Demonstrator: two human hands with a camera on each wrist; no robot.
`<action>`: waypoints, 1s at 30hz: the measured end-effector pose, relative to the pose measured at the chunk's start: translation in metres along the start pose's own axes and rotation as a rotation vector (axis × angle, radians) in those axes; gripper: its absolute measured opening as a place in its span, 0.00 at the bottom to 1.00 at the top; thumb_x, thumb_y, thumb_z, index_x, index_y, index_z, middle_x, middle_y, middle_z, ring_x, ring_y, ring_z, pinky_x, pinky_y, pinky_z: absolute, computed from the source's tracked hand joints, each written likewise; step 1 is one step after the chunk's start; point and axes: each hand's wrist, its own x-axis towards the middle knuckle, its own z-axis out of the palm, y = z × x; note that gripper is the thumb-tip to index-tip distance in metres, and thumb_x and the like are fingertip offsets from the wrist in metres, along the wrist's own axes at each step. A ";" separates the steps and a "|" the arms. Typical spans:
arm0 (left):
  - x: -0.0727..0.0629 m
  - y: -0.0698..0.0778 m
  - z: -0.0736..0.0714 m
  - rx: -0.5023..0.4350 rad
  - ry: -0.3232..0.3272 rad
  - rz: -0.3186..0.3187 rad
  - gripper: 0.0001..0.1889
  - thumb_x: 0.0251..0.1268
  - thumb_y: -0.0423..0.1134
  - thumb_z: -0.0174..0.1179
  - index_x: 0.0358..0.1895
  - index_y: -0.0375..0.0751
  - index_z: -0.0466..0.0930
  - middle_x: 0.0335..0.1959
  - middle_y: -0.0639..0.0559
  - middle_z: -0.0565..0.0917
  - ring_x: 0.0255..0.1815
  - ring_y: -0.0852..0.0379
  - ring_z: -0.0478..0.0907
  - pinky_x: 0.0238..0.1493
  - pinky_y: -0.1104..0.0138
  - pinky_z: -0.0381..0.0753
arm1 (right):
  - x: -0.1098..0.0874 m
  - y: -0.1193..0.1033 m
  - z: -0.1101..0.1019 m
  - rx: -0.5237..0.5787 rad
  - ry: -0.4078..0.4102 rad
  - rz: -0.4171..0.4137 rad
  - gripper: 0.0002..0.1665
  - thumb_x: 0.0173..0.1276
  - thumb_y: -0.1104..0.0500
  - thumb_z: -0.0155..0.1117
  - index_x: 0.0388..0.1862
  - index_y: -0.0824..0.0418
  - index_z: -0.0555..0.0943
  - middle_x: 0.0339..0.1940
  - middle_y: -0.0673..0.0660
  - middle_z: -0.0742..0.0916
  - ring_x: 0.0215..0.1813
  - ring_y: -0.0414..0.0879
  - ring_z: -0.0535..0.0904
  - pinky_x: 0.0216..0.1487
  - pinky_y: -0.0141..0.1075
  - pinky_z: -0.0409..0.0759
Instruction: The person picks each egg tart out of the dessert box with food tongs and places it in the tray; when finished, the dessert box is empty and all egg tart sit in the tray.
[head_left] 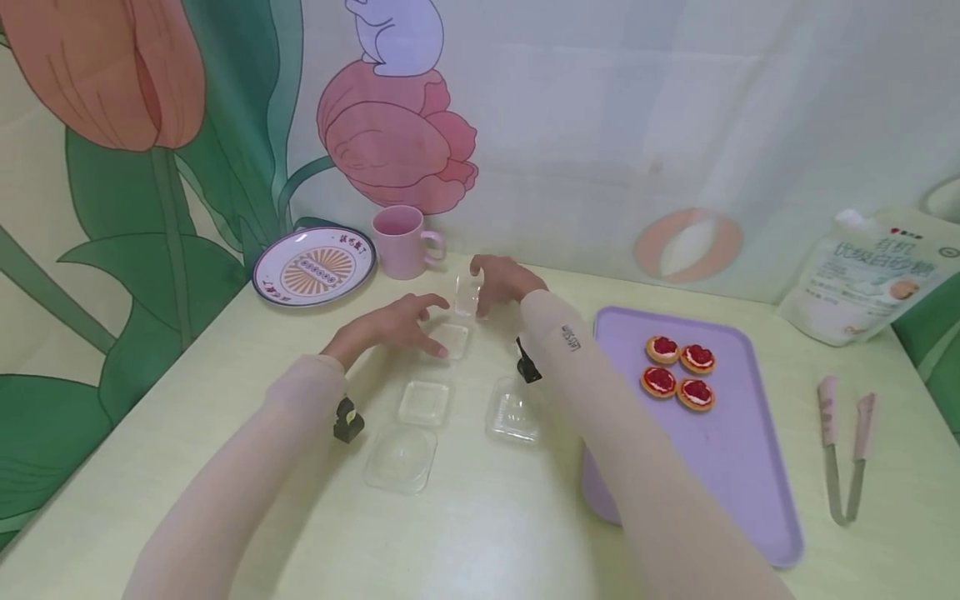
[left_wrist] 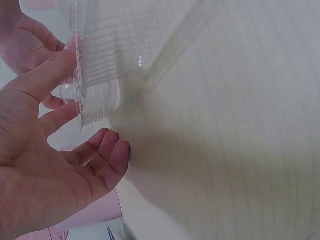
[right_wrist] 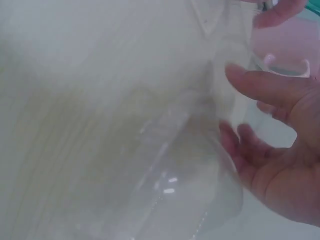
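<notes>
My left hand holds the left side of a clear plastic box at the back of the table, thumb at the near corner and forefinger toward the hinge. In the left wrist view, that thumb and forefinger meet the box's rim, the other fingers loosely bent. The box's lid stands raised, with my right hand around its right side. In the right wrist view, the thumb and bent fingers lie on either side of the clear plastic panel.
Nearer lie two more opened clear boxes, one left and one right. A pink mug and a patterned plate stand behind. To the right are a purple tray with several berry tarts, tongs and a white pouch.
</notes>
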 end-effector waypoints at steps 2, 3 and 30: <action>0.001 0.002 0.000 0.003 0.003 0.001 0.42 0.58 0.49 0.72 0.74 0.49 0.60 0.66 0.32 0.69 0.67 0.38 0.68 0.68 0.46 0.69 | 0.000 0.003 -0.004 0.056 0.009 -0.014 0.47 0.59 0.64 0.74 0.75 0.52 0.64 0.57 0.60 0.80 0.46 0.49 0.79 0.58 0.45 0.78; 0.002 0.003 0.000 0.006 0.005 0.006 0.42 0.58 0.49 0.72 0.74 0.48 0.60 0.66 0.32 0.69 0.66 0.38 0.68 0.67 0.46 0.69 | 0.000 0.005 -0.005 0.088 0.016 -0.019 0.47 0.60 0.65 0.74 0.75 0.52 0.63 0.52 0.59 0.81 0.42 0.47 0.79 0.57 0.43 0.80; -0.008 0.017 -0.005 -0.367 0.067 0.157 0.44 0.53 0.29 0.72 0.71 0.40 0.54 0.67 0.29 0.68 0.69 0.34 0.70 0.70 0.46 0.70 | -0.090 0.035 -0.043 0.956 0.004 -0.367 0.39 0.68 0.71 0.63 0.76 0.59 0.63 0.36 0.57 0.87 0.37 0.46 0.86 0.44 0.34 0.84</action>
